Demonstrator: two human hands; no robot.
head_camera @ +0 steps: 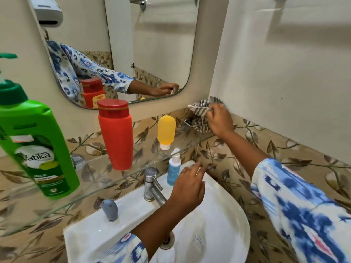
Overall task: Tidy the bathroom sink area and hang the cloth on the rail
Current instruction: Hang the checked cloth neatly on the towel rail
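Note:
A grey-and-white striped cloth (199,115) lies bunched at the right end of the glass shelf (91,185), in the wall corner. My right hand (220,120) is closed on it. My left hand (187,186) hovers over the white sink (224,228), fingers apart and holding nothing, just right of the steel tap (152,186) and close to a small blue pump bottle (173,170). A rail shows only as a reflection at the top of the mirror (165,54).
On the shelf stand a green Vatika pump bottle (38,149), a red bottle (116,133) and a yellow tube (166,131) on its cap. A grey stopper-shaped thing (110,209) sits on the sink's rim. A white dispenser (47,10) hangs on the wall at upper left.

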